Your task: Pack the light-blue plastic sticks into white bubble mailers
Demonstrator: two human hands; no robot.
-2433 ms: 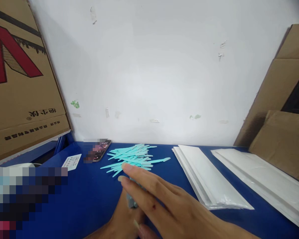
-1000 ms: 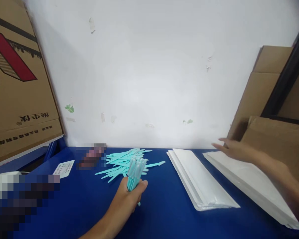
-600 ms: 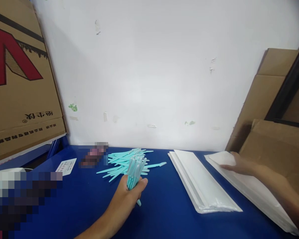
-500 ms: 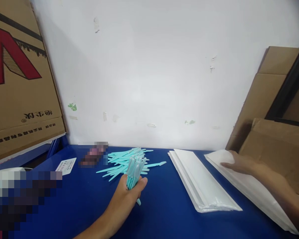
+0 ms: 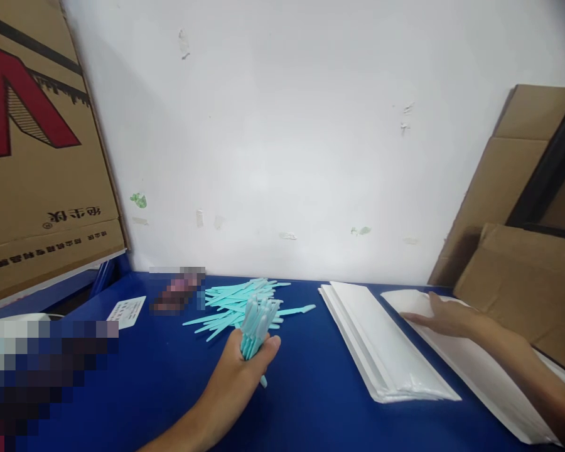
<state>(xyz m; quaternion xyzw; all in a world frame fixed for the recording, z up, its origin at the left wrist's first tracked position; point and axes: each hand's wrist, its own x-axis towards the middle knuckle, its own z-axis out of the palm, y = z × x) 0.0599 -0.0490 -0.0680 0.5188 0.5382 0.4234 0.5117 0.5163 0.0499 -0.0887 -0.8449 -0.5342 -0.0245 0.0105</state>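
Observation:
My left hand [image 5: 252, 361] is closed round an upright bundle of turquoise plastic sticks [image 5: 258, 317] with flat, blade-like ends, shaped like eyebrow razors. Just behind it, a loose pile of the same sticks [image 5: 226, 307] lies crisscrossed on the blue table. At the right, my right hand [image 5: 452, 317] is closed over the far part of a long white packet [image 5: 489, 389], its thumb at the left edge; some fingertips are hidden. Between the hands lies a stack of long white packets [image 5: 390, 351], the top one with a glossy, see-through face.
Across the back stands a white wall [image 5: 282, 144]. A printed cardboard box [image 5: 42, 182] is at the left, and brown cardboard [image 5: 522, 282] leans at the right. A white card [image 5: 127, 312] lies on the blue table [image 5: 311, 402], near blurred items.
My right hand has shifted slightly left with the white packet, which now lies closer to the stack. My left hand stays in place with its bundle. The view has shifted slightly.

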